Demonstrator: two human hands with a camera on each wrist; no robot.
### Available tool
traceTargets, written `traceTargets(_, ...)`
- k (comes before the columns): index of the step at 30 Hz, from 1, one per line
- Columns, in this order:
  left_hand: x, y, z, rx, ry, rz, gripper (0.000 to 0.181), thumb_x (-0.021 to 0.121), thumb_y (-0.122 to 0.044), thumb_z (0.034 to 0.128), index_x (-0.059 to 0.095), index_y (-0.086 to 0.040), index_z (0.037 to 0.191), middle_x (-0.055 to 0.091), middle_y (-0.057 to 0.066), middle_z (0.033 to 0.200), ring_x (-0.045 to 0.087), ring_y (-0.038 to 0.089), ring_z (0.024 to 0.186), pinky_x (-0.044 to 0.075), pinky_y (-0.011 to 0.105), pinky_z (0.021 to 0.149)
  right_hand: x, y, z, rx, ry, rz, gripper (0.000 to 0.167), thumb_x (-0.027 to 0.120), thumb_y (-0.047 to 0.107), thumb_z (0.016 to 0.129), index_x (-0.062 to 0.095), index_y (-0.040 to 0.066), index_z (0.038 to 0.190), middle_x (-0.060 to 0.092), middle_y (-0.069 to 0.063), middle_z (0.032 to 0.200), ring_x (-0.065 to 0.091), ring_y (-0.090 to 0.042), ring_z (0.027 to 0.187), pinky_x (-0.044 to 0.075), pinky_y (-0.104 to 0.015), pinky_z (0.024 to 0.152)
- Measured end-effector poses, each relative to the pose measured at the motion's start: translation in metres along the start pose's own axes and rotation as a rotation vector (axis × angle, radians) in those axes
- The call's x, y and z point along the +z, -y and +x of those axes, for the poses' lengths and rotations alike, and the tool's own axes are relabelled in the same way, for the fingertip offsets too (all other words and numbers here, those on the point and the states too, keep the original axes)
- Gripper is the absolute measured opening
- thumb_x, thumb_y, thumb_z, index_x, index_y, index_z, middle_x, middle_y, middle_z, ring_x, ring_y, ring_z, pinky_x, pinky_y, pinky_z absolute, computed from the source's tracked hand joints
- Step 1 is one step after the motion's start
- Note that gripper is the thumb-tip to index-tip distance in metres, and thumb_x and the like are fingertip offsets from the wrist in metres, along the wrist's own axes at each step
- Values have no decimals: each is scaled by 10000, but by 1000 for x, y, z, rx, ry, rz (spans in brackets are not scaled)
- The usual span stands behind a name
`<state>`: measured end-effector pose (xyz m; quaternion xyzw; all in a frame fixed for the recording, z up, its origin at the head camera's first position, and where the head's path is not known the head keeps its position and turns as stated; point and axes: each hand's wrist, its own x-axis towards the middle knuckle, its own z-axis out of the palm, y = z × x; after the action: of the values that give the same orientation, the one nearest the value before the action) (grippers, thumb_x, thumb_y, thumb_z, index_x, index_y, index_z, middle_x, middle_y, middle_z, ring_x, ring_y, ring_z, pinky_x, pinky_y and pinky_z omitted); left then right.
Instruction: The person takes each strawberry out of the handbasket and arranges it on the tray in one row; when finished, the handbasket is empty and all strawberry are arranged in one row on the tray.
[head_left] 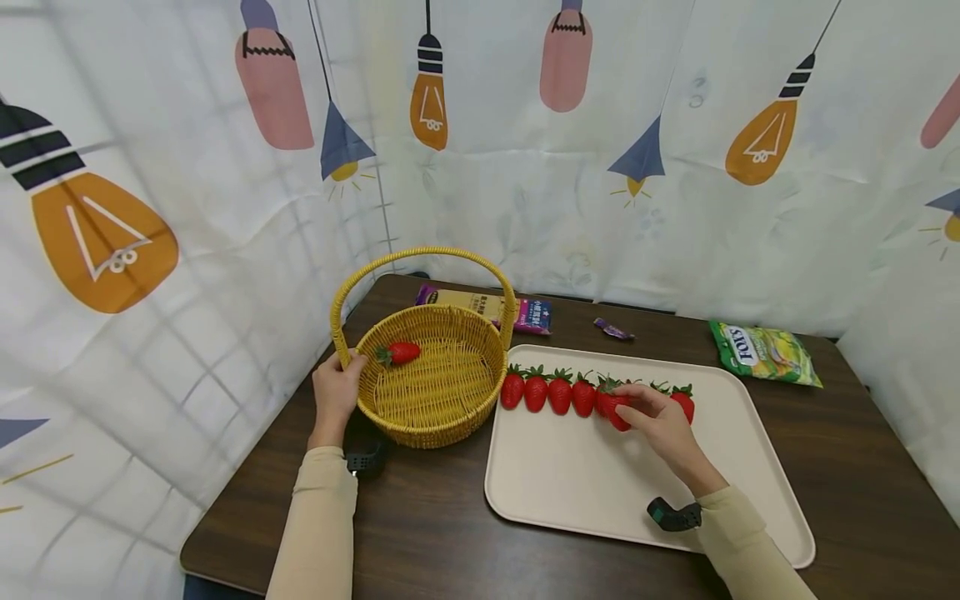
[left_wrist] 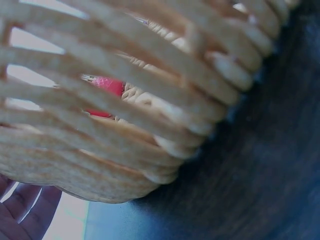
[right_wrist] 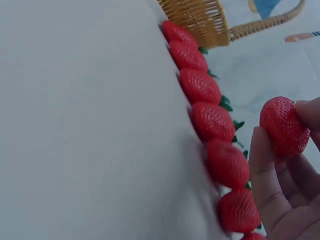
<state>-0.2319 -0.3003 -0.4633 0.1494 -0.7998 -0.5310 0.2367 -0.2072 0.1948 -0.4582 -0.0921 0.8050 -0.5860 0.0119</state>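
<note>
My right hand (head_left: 660, 421) pinches a red strawberry (right_wrist: 284, 126) between thumb and fingers, held above the beige tray (head_left: 570, 483). Along the tray's far edge lies a row of several strawberries (head_left: 559, 393) with green leaves, partly hidden behind that hand. To the left stands a yellow woven basket (head_left: 431, 425) with a tall arched handle. My left hand (head_left: 336, 392) grips its left rim near the handle's foot. Inside the basket rests one strawberry (head_left: 403, 352); through the weave in the left wrist view, a red patch (left_wrist: 107, 87) shows.
Behind the basket lie yellow, purple and blue snack packets (head_left: 534, 317). A small purple wrapped sweet (head_left: 613, 329) is beyond the tray, and a green FOX'S bag (head_left: 765, 354) sits at the back right. A printed curtain (head_left: 510, 208) surrounds the dark wooden table (head_left: 427, 533).
</note>
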Motion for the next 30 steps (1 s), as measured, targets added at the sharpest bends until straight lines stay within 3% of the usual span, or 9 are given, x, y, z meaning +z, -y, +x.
traceTargets(3,0,1,0,-4,4,-7,213,615,-233,936,698,-42,981,631,219,878,511,148,629,441,231,564,-7,-8,-8,8,-19,7,357,662,214,939,607,22,1235,626,-18,1114,596,-89,953,536,-245,767)
traceTargets(11,0,0,1,-6,7,-10,226,618,-237,936,711,-48,1020,601,193,834,477,156,617,428,249,566,-38,-14,-22,113,-16,163,460,618,260,967,491,48,1355,553,26,1196,579,-105,1024,539,-258,809)
traceTargets(23,-1,0,-1,-1,7,9,239,608,-239,943,701,-34,1023,633,215,893,516,160,646,440,220,569,-76,-24,-27,87,-125,184,444,621,264,964,528,59,1347,529,75,1216,597,-33,996,519,-185,794)
traceTargets(30,-2,-1,-1,-5,9,23,259,602,-250,943,703,-35,1047,654,212,931,532,151,667,447,206,581,-87,-29,-30,91,-248,313,439,672,205,929,561,55,1326,543,75,1181,598,-20,972,527,-181,765)
